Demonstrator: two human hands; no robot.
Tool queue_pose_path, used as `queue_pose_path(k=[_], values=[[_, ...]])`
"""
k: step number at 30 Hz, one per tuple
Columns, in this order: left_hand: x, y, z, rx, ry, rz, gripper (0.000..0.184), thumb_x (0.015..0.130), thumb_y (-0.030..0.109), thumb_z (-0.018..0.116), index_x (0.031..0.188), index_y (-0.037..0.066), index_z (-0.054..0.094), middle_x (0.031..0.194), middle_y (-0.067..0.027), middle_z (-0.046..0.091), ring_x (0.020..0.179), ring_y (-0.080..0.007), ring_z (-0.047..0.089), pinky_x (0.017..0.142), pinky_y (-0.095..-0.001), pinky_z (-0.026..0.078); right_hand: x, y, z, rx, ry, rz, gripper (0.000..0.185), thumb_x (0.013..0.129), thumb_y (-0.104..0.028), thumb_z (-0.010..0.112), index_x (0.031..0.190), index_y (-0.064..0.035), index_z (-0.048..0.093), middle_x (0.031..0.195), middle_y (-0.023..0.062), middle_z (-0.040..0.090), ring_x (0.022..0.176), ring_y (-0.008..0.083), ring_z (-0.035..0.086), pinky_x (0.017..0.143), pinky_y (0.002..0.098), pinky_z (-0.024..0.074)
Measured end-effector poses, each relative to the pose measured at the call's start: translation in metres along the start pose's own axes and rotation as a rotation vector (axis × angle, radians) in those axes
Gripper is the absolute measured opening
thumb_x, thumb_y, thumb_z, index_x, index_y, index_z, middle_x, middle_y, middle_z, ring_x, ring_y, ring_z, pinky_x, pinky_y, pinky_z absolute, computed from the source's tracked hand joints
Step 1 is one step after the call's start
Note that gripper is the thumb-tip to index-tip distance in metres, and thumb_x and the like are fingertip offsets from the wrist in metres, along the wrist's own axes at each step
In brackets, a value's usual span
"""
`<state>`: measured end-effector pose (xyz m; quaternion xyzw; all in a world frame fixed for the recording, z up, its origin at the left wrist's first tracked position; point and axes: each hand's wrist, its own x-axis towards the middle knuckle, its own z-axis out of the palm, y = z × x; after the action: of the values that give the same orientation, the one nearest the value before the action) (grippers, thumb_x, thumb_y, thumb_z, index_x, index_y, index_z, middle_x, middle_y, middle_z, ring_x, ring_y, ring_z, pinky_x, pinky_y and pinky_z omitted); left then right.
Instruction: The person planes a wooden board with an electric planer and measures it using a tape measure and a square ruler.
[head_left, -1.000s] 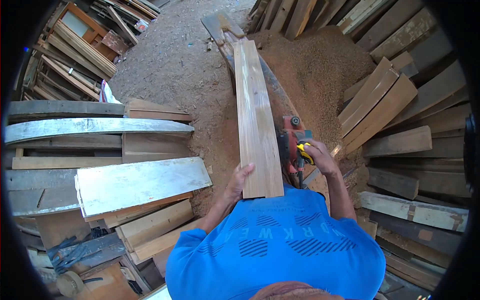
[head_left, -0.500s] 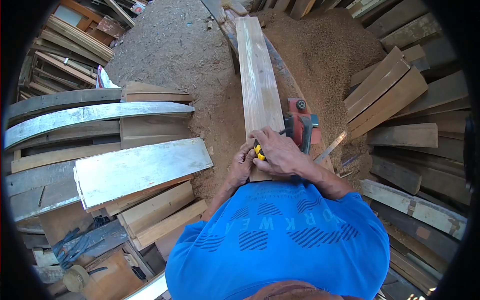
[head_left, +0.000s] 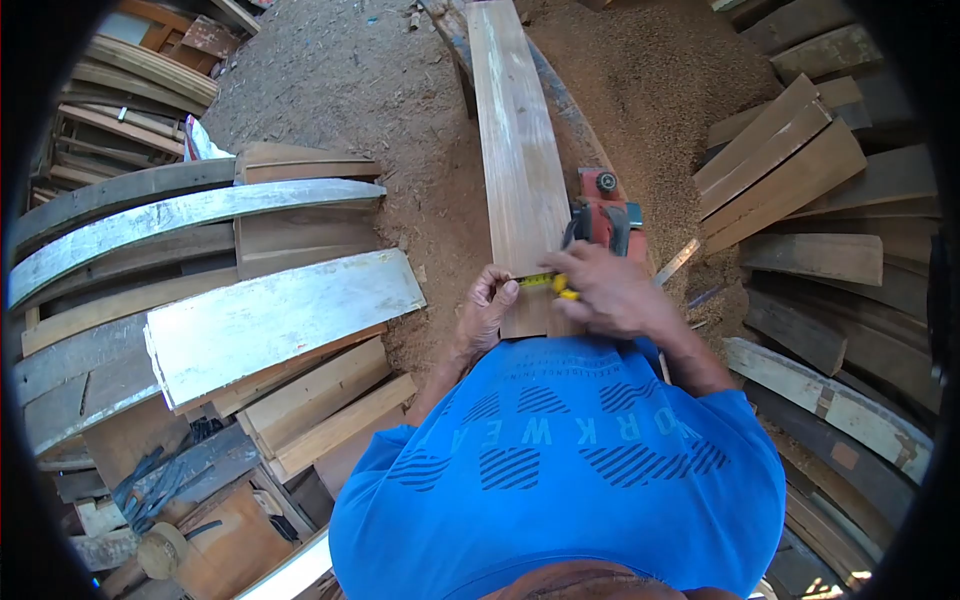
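Observation:
A long wooden plank (head_left: pixel 520 170) lies lengthwise in front of me on a narrow bench (head_left: pixel 578 118). Across its near end runs the yellow blade of a tape measure (head_left: pixel 566 289). My left hand (head_left: pixel 484 308) pinches the end of the blade at the plank's left edge. On the right, my right hand (head_left: pixel 612 292) is closed around the case, partly blurred by motion. A red electric planer (head_left: pixel 603 218) rests on the bench just beyond that hand, to the right of the plank.
Stacked boards, one painted white (head_left: pixel 285 325), fill the left side. More planks (head_left: pixel 785 165) lean and lie on the right. Sawdust (head_left: pixel 660 110) covers the ground right of the bench. A thin wood strip (head_left: pixel 678 262) sticks out near my right forearm.
My right hand has moved right, away from the left, drawing the yellow blade out across the plank. Before, both hands were together on the tape measure. The view has also shifted slightly.

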<state>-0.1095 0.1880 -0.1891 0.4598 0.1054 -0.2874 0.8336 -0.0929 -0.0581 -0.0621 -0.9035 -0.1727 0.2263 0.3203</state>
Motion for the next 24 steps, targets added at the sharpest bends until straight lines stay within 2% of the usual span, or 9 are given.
queue_pose_path(k=[2,5,8,11,14,18,24], values=[[-0.002,0.000,0.004,-0.003,0.015,0.030,0.023,0.098,0.025,0.074,0.109,0.012,0.058,0.100,0.0032,0.059,0.091,-0.0068,0.053,0.082,-0.0244,0.050,-0.017,0.021,-0.017,-0.024,-0.024,0.072,0.050,0.088,-0.029,0.064,0.134,-0.0083,0.061,0.111,0.0195,0.062,0.111,0.0381,0.062,0.096,0.0474,0.0505],[0.007,-0.024,-0.014,0.258,0.024,0.167,0.040,0.099,0.026,0.071,0.133,0.014,0.053,0.119,-0.0021,0.065,0.107,-0.0123,0.059,0.093,-0.0305,0.053,-0.036,0.044,-0.036,-0.041,0.004,0.160,0.048,0.087,-0.029,0.063,0.131,-0.0085,0.066,0.108,0.0193,0.062,0.110,0.0363,0.062,0.097,0.0474,0.0491],[-0.003,0.001,0.033,0.127,0.121,0.276,0.071,0.100,0.030,0.068,0.156,0.010,0.028,0.133,-0.0126,0.063,0.117,-0.0197,0.061,0.098,-0.0359,0.053,-0.028,0.049,-0.037,-0.095,0.060,0.196,0.049,0.087,-0.029,0.063,0.131,-0.0087,0.066,0.107,0.0195,0.062,0.109,0.0358,0.062,0.096,0.0478,0.0490],[-0.004,-0.003,0.010,0.197,0.086,0.070,0.093,0.101,0.033,0.067,0.162,0.006,0.003,0.137,-0.0214,0.059,0.122,-0.0253,0.061,0.101,-0.0393,0.053,-0.004,0.046,-0.032,-0.124,0.040,0.199,0.047,0.088,-0.030,0.063,0.130,-0.0092,0.066,0.111,0.0201,0.063,0.111,0.0366,0.062,0.097,0.0483,0.0487],[0.000,-0.010,0.006,0.193,0.125,0.110,0.095,0.098,0.035,0.070,0.160,0.002,0.004,0.129,-0.0220,0.063,0.113,-0.0235,0.066,0.097,-0.0375,0.055,0.018,0.042,-0.021,-0.109,0.014,0.151,0.048,0.088,-0.031,0.062,0.131,-0.0089,0.066,0.111,0.0209,0.063,0.109,0.0373,0.062,0.096,0.0483,0.0489],[0.000,-0.004,0.004,0.217,0.122,0.092,0.084,0.099,0.036,0.069,0.155,-0.001,0.018,0.132,-0.0213,0.061,0.116,-0.0231,0.064,0.098,-0.0359,0.054,0.031,0.041,-0.016,-0.097,-0.052,0.123,0.049,0.089,-0.033,0.061,0.132,-0.0089,0.065,0.113,0.0216,0.063,0.110,0.0371,0.063,0.096,0.0480,0.0491],[0.004,-0.008,0.000,0.211,0.144,0.053,0.070,0.100,0.044,0.065,0.143,-0.005,0.039,0.131,-0.0178,0.059,0.118,-0.0201,0.060,0.101,-0.0354,0.051,0.018,0.060,-0.014,-0.026,-0.006,0.110,0.052,0.088,-0.034,0.063,0.134,-0.0109,0.065,0.113,0.0212,0.064,0.115,0.0381,0.061,0.102,0.0476,0.0472]])
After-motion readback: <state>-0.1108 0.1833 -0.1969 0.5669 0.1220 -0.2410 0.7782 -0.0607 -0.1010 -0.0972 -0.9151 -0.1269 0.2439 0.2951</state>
